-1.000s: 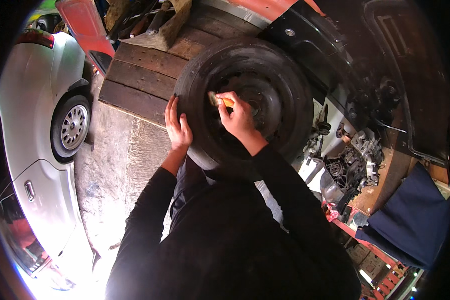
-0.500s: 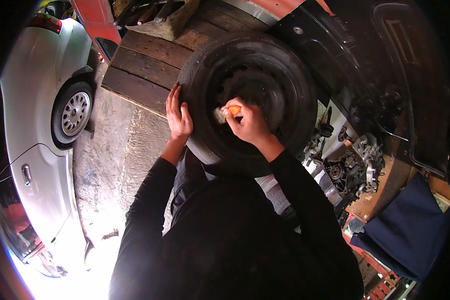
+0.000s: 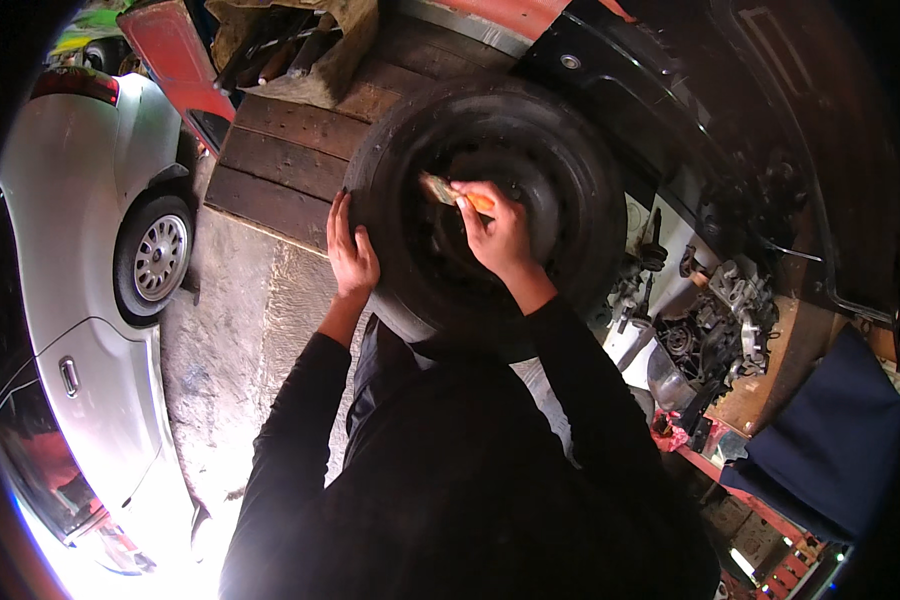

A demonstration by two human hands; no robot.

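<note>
A dark car wheel, its tyre [image 3: 400, 285] mounted on a black steel rim [image 3: 545, 215], rests on a wooden plank bench in front of me. My right hand [image 3: 500, 232] is closed round the orange handle of a paintbrush [image 3: 440, 188]. Its pale bristles point left, at the left inner side of the rim; whether they touch it I cannot tell. Against the tyre's left sidewall lies my left hand [image 3: 352, 248], fingers stretched out and holding nothing.
The plank bench [image 3: 280, 150] bears a brown sack [image 3: 310, 75] with dark tools. A silver car [image 3: 95, 300] stands at the left on the concrete floor [image 3: 230, 300]. To the right are metal engine parts [image 3: 715, 320], a black car panel [image 3: 770, 130] and a dark blue cloth [image 3: 830, 430].
The right hand with the paintbrush has moved a little, and the bristles now sit higher and further left on the rim. The left hand stays on the tyre. The view has shifted slightly.
</note>
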